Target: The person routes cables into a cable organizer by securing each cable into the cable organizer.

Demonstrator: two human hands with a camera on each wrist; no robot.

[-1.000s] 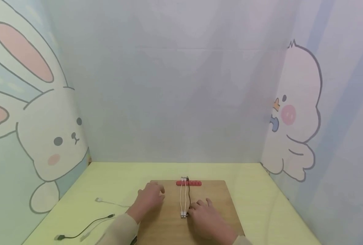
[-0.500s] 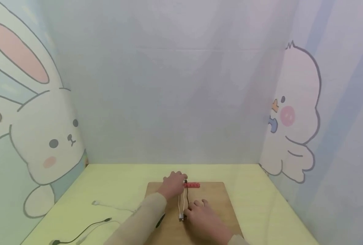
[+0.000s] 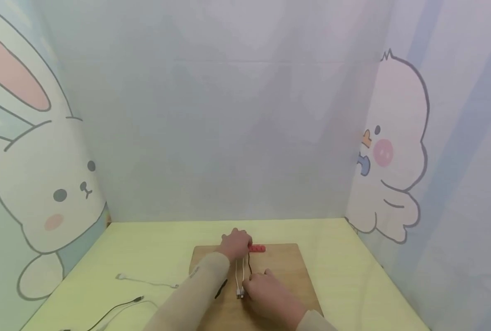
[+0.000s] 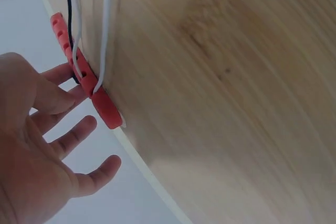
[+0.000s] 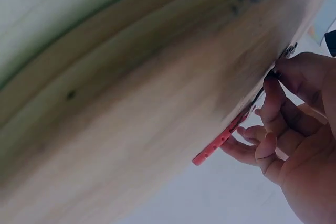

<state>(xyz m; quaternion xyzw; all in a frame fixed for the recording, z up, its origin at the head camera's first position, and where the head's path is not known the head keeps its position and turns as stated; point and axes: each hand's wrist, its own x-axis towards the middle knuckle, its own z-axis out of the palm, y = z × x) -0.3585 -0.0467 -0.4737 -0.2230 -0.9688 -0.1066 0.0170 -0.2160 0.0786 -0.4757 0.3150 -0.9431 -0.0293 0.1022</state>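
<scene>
Cable [image 3: 249, 265] — black — in right hand [image 3: 268, 293]; left hand [image 3: 234, 244] at clip [image 3: 257, 248].

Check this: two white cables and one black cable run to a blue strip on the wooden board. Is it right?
Not quite: the strip is red, as the left wrist view shows. The two white cables, black cable and wooden board are right.

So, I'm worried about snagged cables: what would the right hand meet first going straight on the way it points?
Most likely the nearer white cable, which lies just left of the right hand; its height above the board is hard to judge, so it might pass over.
</scene>
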